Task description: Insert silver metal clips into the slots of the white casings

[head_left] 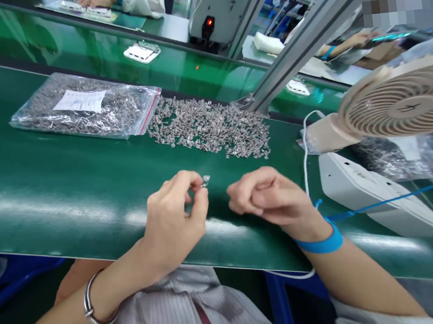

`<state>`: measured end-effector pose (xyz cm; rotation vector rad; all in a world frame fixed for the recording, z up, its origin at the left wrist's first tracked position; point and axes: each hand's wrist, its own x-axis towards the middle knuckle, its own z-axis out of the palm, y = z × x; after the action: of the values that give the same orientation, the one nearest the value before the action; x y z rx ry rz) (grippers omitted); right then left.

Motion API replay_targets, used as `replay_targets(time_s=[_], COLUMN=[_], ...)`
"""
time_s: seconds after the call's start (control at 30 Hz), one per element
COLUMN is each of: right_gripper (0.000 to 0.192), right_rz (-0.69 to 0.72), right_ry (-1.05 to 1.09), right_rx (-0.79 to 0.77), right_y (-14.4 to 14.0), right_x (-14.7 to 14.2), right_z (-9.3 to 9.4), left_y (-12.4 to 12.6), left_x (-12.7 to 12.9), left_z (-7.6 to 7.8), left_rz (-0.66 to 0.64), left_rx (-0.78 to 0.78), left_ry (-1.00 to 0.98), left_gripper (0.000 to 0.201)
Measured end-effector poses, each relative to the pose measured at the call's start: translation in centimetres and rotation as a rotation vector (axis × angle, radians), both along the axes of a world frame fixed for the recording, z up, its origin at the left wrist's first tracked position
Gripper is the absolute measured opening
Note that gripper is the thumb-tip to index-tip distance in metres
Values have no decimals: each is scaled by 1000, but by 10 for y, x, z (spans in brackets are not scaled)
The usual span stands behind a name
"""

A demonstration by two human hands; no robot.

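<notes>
Between the thumb and forefinger of my left hand (177,215) is a small shiny metal part (205,179), pinched at the fingertips. My right hand (268,195) is closed just to the right of it, fingers curled together; what they hold, if anything, is hidden. Both hands hover above the green work surface (68,188). Beyond them lies a loose pile of small metal parts (213,129). A clear zip bag (79,107) full of similar parts, with a white label, lies left of the pile.
At the right stand a beige fan (399,101) with a white cable and a white plastic housing (382,191). Behind them is another bag of parts (386,157). A metal post (299,34) slants upward. White parts (142,52) lie on the far belt; other people work beyond.
</notes>
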<state>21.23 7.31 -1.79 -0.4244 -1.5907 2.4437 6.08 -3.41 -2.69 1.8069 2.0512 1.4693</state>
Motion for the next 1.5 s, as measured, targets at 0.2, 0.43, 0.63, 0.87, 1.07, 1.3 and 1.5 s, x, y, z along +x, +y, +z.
replay_targets(time_s=[0.2,0.43,0.63,0.87,1.07,1.3,1.5], right_gripper=[8,7,13,9,12,16,16], right_rz=[-484,-634,-478,-422,-486,-641,-1006], right_ry=[47,-148,-59,-50,-30,-171,-666], right_rx=[114,296,986,919,1072,1122,1469], right_y=[33,39,9,-22,-22,2,43], right_x=[8,1,-27,-31,-29,-18,35], right_z=[12,-9,-26,-19,-22,-16,-7], left_y=[8,-8,-10,-6,-10,-11,-18], left_x=[-1,2,11,4,4,0,-9], left_z=[9,-18,-23,-14,-14,-14,-19], left_rz=[-36,-105,-132,-32,-95,-178,-226], left_rx=[4,-197,-199,24,72,112,138], left_ry=[-75,204,211,99,169,208,191], left_gripper=[51,23,30,12,14,19,21])
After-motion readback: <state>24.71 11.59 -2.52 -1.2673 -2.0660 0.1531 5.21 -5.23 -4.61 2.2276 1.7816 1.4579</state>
